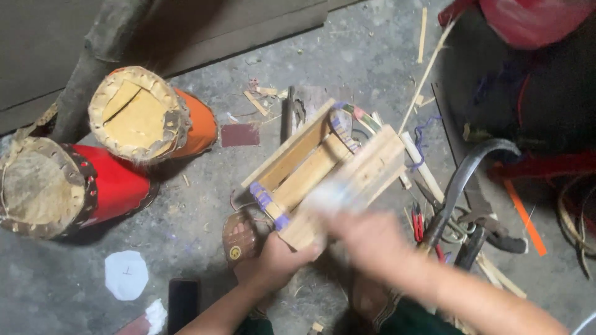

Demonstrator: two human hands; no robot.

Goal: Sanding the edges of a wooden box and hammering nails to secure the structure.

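Pale slatted wooden frame (329, 180) runs diagonally away up-right; left hand (282, 257) clamps its near corner, right hand (372, 239) blurred, grip indeterminable

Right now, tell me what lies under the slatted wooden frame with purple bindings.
Under the slatted wooden frame, a sandalled foot and grey concrete floor show. The left hand grips its near corner; the blurred right hand covers the rest beneath.
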